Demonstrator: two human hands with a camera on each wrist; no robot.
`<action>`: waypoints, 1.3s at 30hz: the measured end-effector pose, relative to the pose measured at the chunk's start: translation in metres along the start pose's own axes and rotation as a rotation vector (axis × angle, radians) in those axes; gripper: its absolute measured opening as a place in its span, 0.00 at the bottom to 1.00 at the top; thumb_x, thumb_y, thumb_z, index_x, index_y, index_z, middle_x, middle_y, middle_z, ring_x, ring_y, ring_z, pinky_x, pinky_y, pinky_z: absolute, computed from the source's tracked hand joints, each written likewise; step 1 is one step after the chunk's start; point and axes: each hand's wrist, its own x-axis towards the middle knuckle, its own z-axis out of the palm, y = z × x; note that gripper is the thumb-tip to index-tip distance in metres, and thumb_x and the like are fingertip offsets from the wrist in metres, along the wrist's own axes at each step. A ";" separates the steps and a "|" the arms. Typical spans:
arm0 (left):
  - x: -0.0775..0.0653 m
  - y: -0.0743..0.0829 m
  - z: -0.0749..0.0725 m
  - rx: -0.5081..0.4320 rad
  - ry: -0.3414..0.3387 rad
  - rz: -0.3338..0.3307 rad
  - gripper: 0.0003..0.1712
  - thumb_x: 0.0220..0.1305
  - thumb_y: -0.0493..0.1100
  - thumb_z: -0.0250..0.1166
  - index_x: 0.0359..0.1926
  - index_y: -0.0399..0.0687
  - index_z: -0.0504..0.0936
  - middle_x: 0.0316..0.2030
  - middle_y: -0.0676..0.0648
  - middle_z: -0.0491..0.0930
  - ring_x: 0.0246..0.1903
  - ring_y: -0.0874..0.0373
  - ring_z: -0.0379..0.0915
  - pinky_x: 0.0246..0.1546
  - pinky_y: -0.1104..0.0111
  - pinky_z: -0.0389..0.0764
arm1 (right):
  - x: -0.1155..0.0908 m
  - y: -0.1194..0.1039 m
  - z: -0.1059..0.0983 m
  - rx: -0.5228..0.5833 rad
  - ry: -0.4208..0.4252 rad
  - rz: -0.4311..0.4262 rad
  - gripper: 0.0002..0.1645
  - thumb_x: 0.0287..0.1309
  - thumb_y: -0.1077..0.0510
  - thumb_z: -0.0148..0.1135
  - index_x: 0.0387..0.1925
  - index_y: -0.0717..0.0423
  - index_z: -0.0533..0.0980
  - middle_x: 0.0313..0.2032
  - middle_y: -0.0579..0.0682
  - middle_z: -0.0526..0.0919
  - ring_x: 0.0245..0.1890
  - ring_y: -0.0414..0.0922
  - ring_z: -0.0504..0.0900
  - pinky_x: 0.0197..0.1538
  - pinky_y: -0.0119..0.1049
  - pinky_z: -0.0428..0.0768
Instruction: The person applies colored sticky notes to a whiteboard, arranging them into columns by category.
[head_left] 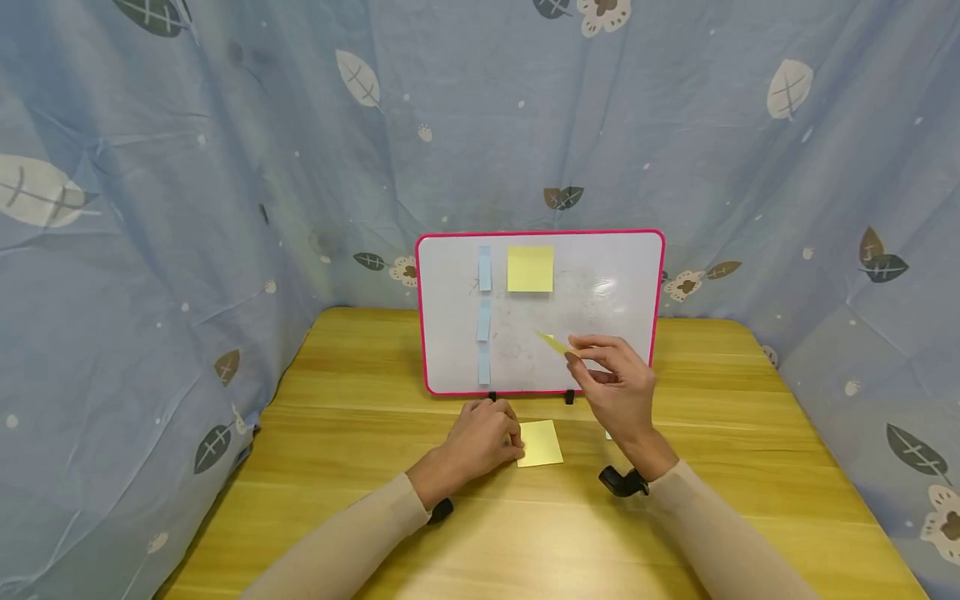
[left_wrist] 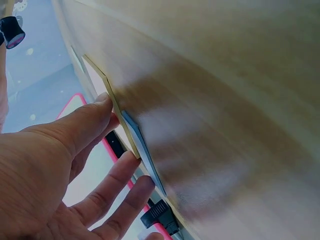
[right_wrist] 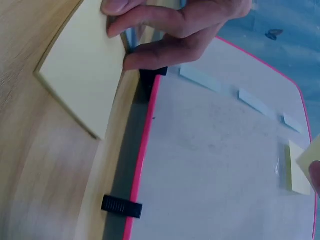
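Note:
My right hand (head_left: 618,385) pinches a single yellow sticky note (head_left: 553,342) between thumb and fingertips, in front of the whiteboard (head_left: 453,325). The note is seen nearly edge-on; its corner also shows at the right border of the right wrist view. On the table, my left hand (head_left: 483,437) holds the left edge of a yellow sticky note pad (head_left: 542,443), its thumb (left_wrist: 100,102) on the pad's side. Beside the pad, close to those fingers, lies a blue sticky note pad (left_wrist: 142,145), hidden in the head view.
One yellow sticky note (head_left: 530,269) and a column of three blue sticky strips (head_left: 484,268) are stuck on the pink-rimmed board. Black feet (head_left: 569,397) support the board. A small pale piece (head_left: 608,435) shows beside the right wrist. Patterned blue curtain (head_left: 480,108) surrounds the wooden table (head_left: 360,367).

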 end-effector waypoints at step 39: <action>0.037 -0.020 -0.047 -0.101 0.536 0.179 0.05 0.78 0.43 0.80 0.50 0.53 0.99 0.46 0.51 0.96 0.48 0.50 0.93 0.48 0.51 0.89 | 0.013 0.014 0.039 -0.196 0.068 -0.117 0.13 0.60 0.75 0.85 0.46 0.63 0.96 0.49 0.63 0.97 0.49 0.64 0.97 0.68 0.23 0.86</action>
